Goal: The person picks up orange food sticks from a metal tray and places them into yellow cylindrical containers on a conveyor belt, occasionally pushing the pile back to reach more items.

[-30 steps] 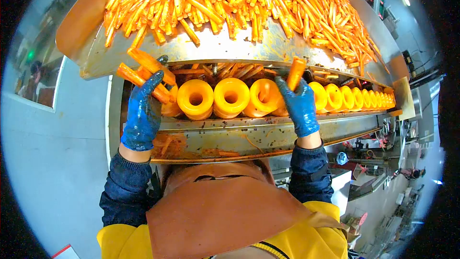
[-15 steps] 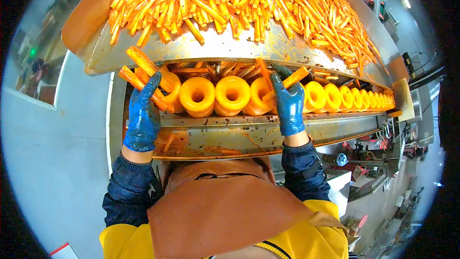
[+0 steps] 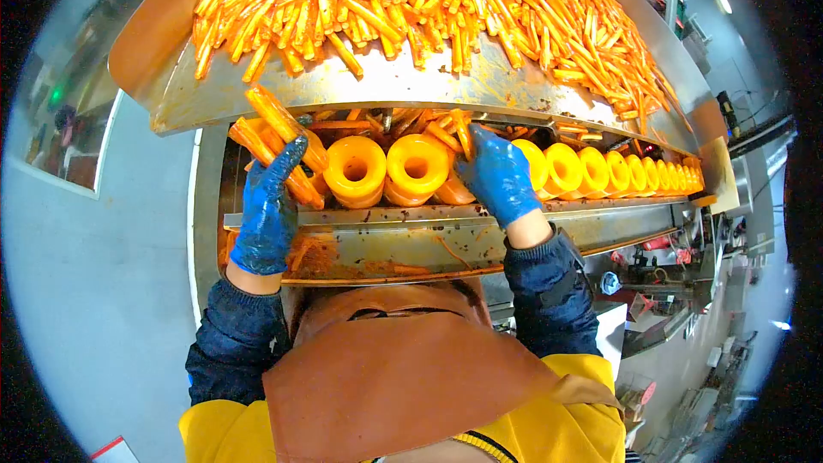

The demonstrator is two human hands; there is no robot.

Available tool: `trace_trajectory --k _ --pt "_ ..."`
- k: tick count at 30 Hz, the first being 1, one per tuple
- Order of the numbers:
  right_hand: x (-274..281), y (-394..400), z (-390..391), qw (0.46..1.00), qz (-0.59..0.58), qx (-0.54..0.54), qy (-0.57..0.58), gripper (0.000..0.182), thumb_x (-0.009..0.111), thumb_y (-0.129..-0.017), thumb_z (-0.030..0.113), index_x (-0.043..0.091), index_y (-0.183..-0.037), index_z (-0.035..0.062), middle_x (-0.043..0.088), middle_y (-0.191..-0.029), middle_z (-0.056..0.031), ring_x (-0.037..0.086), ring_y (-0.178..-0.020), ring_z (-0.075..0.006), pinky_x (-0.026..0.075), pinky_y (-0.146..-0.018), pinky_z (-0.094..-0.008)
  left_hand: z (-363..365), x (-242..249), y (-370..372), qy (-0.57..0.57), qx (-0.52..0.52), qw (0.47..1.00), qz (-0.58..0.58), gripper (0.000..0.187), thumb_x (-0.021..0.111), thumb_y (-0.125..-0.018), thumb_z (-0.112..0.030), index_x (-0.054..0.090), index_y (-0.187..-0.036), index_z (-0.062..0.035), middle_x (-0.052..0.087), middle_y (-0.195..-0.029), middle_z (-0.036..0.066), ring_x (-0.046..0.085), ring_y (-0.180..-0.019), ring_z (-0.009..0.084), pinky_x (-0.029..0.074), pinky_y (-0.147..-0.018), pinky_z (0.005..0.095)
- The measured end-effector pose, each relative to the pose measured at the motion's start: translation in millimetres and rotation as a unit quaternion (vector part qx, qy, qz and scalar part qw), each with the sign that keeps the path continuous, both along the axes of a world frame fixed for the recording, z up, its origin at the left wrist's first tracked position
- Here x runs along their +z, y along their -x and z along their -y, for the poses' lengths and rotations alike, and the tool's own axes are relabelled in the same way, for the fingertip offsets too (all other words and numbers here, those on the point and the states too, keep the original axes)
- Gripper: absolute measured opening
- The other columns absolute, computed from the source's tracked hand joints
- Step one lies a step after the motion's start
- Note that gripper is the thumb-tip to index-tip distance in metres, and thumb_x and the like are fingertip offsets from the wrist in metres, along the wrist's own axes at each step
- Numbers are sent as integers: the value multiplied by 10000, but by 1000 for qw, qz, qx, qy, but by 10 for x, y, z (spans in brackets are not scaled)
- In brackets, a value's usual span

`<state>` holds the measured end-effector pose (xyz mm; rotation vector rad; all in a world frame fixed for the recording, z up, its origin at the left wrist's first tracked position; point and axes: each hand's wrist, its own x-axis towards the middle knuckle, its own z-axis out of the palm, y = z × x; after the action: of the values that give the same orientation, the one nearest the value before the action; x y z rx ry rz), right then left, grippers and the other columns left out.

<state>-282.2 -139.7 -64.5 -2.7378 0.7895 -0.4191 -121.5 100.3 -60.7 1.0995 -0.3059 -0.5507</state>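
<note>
My left hand [image 3: 268, 214], in a blue glove, is closed around several thick, glossy orange sticks [image 3: 273, 111] that slant up past the fingers. It is at the left end of a row of yellow ring-mouthed cups [image 3: 343, 151]. My right hand [image 3: 501, 173], also in a blue glove, reaches over the middle of the row. Its fingers pinch orange sticks [image 3: 462, 135] above a cup partly hidden by the hand. Behind the cups, more orange sticks [image 3: 343, 125] lie in a gap under the metal tray's edge.
A large pile of orange sticks [image 3: 386, 9] covers the sloping metal tray [image 3: 403, 86] above. A stained metal trough [image 3: 369, 249] runs along the front of the cups. Machine parts and clutter stand at the right, and a pale wall [image 3: 103, 266] at the left.
My right hand has moved left along the cups, and the sticks at its fingers now sit left of it. My left hand has shifted slightly right, still holding its bundle.
</note>
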Motion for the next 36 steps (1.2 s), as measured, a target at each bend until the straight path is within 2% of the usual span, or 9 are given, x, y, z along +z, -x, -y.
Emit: trace_trajectory --k 4,7,12,15,20,26,32,34,36 --pt "12 141 216 988 82 -86 -98 258 680 -768 244 614 -913 41 656 -766 -153 646 -688 -277 510 -616 -387 -189 -220 -45 -128 14 927 352 339 594 -868 -144 544 -1181 -21 543 -1178 96 514 -1126 202 385 -991 331" --pt "-85 489 528 890 294 -152 -315 234 668 -804 237 608 -801 11 578 -614 -49 509 -549 -122 436 -523 -293 -172 -124 -42 -8 17 1000 6 322 573 -878 -141 547 -1175 -19 527 -1202 99 514 -1126 211 386 -994 341" --pt "-178 754 514 954 185 -135 -194 271 665 -784 223 603 -916 -6 649 -737 -131 634 -668 -235 489 -608 -349 -47 83 90 -10 12 1000 -25 378 612 -852 -109 511 -1206 -24 558 -1151 79 531 -1098 187 402 -974 327" --pt "-86 595 473 995 21 -91 -27 343 675 -760 243 597 -1005 17 642 -841 -227 640 -812 -368 502 -685 -434 -37 -13 97 -56 -30 997 32 390 567 -903 -207 493 -1250 -46 541 -1185 61 533 -1076 175 422 -938 322" --pt "-49 492 551 920 316 -141 -183 415 737 -745 391 635 -872 9 649 -809 -193 610 -703 -365 485 -641 -382 42 16 149 -65 -28 994 77 322 580 -896 -201 549 -1177 -47 557 -1151 77 544 -1055 171 441 -902 311" --pt "-28 745 543 966 186 -172 49 266 718 -792 207 642 -967 21 648 -973 -143 619 -824 -250 497 -752 -354 246 117 239 -109 -44 993 4 309 654 -827 -147 590 -1109 -36 619 -1004 48 598 -904 150 476 -810 290" --pt "251 351 -145 923 274 104 -250 293 709 -800 199 638 -1028 29 630 -982 -140 609 -898 -280 482 -797 -346 782 62 503 -213 -245 936 138 226 651 -850 -142 638 -1048 -34 635 -910 19 593 -796 119 484 -679 283" --pt "230 310 -185 916 283 107 -264 249 685 -824 172 636 -1000 4 646 -908 -116 616 -851 -211 485 -741 -325 942 61 583 -140 -291 818 477 221 633 -864 -198 647 -1022 -45 617 -842 -17 554 -710 107 458 -647 269" --pt "113 502 7 921 312 28 -231 232 676 -831 166 635 -986 -2 648 -861 -110 615 -808 -188 483 -706 -316 1188 168 690 -107 -285 889 343 239 627 -867 -194 645 -1051 -42 614 -845 -13 551 -727 108 459 -650 275"
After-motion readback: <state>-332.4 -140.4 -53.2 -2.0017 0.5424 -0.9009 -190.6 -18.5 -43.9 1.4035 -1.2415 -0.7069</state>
